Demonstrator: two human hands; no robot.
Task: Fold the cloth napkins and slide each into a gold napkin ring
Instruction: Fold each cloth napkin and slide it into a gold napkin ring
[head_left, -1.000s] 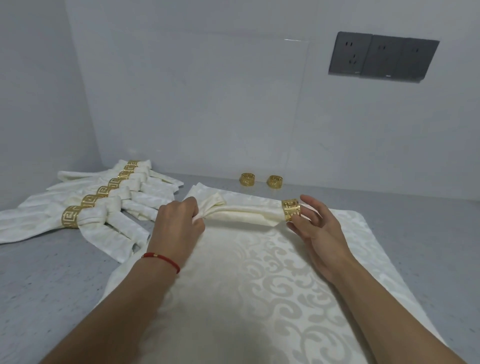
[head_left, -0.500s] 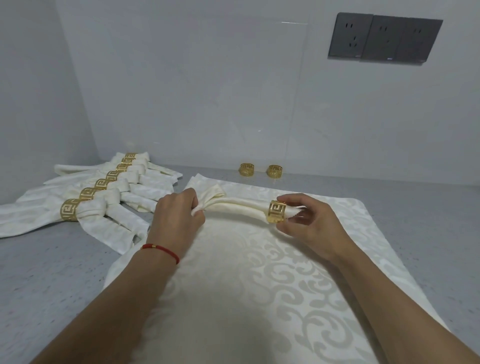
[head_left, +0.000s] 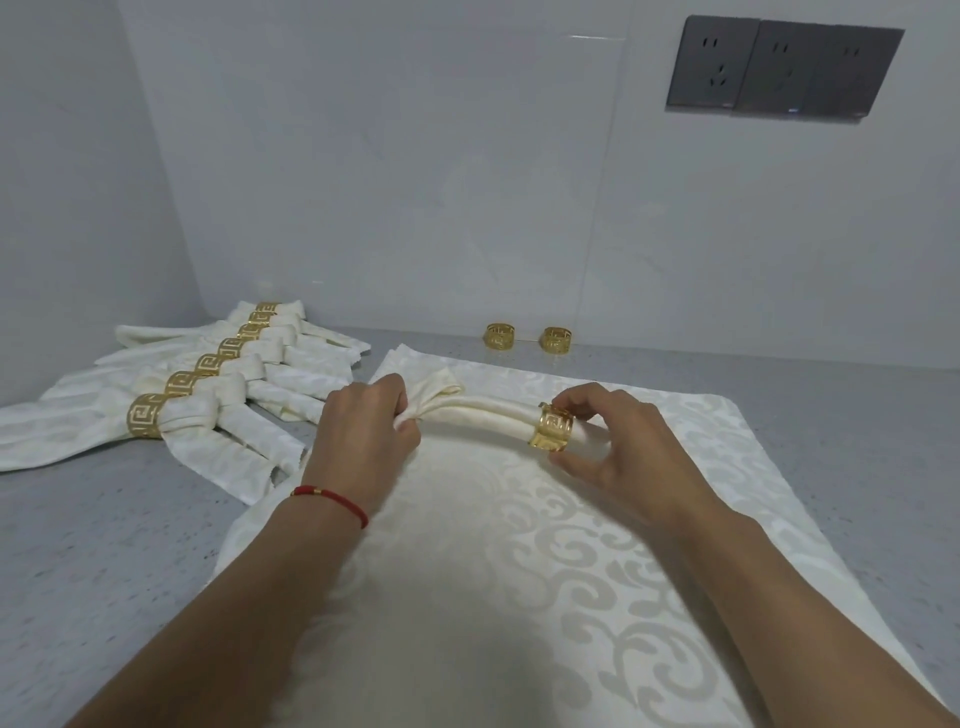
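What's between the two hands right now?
In the head view, only the rolled napkin spans from the left hand to the gold ring pinched by the right hand, above a flat cloth.

Both forearms are reaching forward from the near edge. The left hand (head_left: 363, 436), knuckles up, is gripping one end of the rolled napkin (head_left: 488, 415); the right hand (head_left: 618, 452) is pinching the gold napkin ring (head_left: 551, 429) between thumb and curled fingers.

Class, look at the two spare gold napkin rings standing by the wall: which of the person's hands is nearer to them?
The right hand. It pinches the gold ring on the rolled napkin, almost directly in front of the spare rings. The left hand grips the napkin's other end, farther left.
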